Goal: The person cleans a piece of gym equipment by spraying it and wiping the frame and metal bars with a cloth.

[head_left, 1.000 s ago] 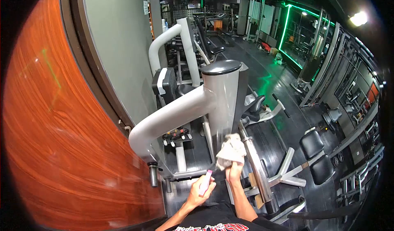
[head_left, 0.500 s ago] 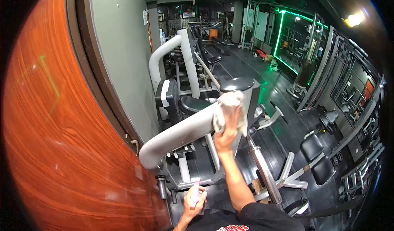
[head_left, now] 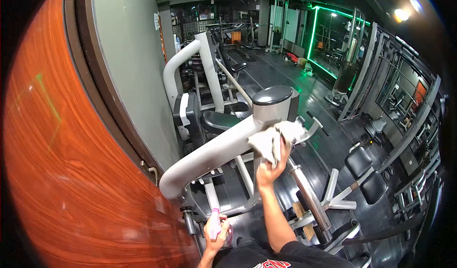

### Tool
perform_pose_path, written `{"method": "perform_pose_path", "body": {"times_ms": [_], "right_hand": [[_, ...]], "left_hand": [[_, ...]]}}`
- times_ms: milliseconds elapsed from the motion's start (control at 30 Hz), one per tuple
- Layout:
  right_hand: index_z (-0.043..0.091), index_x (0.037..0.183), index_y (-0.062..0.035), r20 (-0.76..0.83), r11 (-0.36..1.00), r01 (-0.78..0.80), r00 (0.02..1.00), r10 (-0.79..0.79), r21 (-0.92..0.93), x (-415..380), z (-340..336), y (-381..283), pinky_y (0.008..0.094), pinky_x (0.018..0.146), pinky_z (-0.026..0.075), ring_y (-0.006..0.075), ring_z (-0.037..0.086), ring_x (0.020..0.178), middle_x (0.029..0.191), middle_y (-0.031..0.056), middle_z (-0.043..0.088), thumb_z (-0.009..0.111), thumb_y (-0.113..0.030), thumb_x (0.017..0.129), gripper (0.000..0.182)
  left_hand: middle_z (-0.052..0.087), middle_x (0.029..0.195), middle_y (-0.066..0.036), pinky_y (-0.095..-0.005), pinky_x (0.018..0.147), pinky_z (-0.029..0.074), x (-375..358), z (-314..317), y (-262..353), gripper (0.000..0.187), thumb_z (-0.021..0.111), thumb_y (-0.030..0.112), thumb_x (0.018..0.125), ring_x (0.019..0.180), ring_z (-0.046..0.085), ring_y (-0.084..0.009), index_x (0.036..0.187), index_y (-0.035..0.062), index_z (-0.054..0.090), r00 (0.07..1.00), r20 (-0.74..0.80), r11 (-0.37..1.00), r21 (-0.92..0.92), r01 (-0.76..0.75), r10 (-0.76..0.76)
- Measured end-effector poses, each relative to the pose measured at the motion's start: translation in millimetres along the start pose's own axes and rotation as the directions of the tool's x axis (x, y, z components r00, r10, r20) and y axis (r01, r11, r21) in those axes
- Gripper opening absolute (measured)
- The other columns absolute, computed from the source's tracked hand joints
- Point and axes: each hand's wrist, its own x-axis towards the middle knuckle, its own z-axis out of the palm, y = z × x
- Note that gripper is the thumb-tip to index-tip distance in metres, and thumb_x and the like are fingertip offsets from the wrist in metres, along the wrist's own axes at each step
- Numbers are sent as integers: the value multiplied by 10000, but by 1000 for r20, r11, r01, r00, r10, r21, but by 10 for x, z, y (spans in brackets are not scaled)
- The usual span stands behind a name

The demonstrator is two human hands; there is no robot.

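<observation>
My right hand [head_left: 270,172] presses a crumpled white cloth [head_left: 272,142] against the upright post of a grey exercise machine [head_left: 214,149], just below its round black cap [head_left: 273,95]. Low in the view, my left hand [head_left: 216,233] is wrapped round a pink and white bottle [head_left: 215,220] whose lower part is partly hidden by my fingers. The bottle is held apart from the machine frame. A shiny metal cylinder [head_left: 310,196] slants down to the right of my right forearm.
A glossy reddish wood panel [head_left: 85,173] and a grey wall [head_left: 128,68] stand at the left. A black padded bench [head_left: 364,173] is at the right. Racks [head_left: 404,96] line the right side, and a green-lit mirror [head_left: 333,44] is farther back.
My right hand and the cloth have moved down from the black cap to the post below it. My left hand with the bottle sits slightly farther left. The view has shifted a little.
</observation>
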Motion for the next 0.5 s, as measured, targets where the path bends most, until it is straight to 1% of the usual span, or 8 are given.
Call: {"method": "perform_pose_path", "body": {"times_ms": [67,133,200,267,333,400,467,500], "right_hand": [[498,1272,12,125,961,-191,978,169,199,-43,234,203,463,1103,229,434,323,1318,1334,254,459,433,73,588,690],[501,1271,2,153,997,18,988,-6,-74,-341,305,169,444,1095,252,439,335,1311,1380,283,395,450,64,580,696],[499,1249,18,138,997,74,988,-72,-9,-1014,340,506,457,1070,290,440,384,1277,1360,303,406,458,58,583,669],[449,1255,60,362,973,-205,920,153,108,-1265,122,336,440,1037,343,405,466,1221,1282,262,496,448,43,593,662],[467,1227,67,553,716,-640,716,425,278,-1246,-57,312,428,1026,354,336,492,1190,1216,209,538,474,26,679,549],[475,1232,62,293,860,-374,915,279,348,-999,-86,427,405,1014,365,283,496,1159,1159,163,550,482,-19,802,437],[494,1231,49,-54,955,-210,973,225,210,-385,-139,252,422,1015,364,313,496,1165,1210,193,544,481,-126,825,442],[505,1226,45,-138,968,-138,976,169,209,-74,-151,165,425,1023,355,330,485,1176,1226,191,537,481,-152,838,436]], "left_hand": [[602,651,-53,-233,534,466,22,20,19,156,615,75,861,565,601,-101,964,-27,557,1000,-11,1000,-6,-8,8],[600,651,-50,-234,533,466,57,45,18,161,619,78,860,563,600,-100,964,-27,556,1000,-11,1000,-1,-24,24],[599,651,-47,-234,533,465,108,83,15,165,622,82,860,561,598,-100,965,-26,556,999,-14,999,2,-43,43],[573,740,-79,-268,520,507,150,118,15,138,602,28,850,576,596,-140,953,-28,530,999,9,999,20,-33,32],[572,736,-78,-268,518,503,163,156,47,138,602,29,850,576,597,-141,951,-30,529,999,14,999,5,-34,34],[571,733,-78,-268,517,498,165,190,72,140,602,30,849,575,599,-142,949,-33,528,999,14,999,-10,-35,35],[598,674,-44,-231,536,468,175,241,77,140,625,28,848,561,594,-98,957,-25,555,998,-12,997,-33,-63,63],[598,674,-44,-231,536,468,178,268,80,140,625,28,848,561,594,-98,957,-25,555,998,-14,997,-30,-64,64]]}}
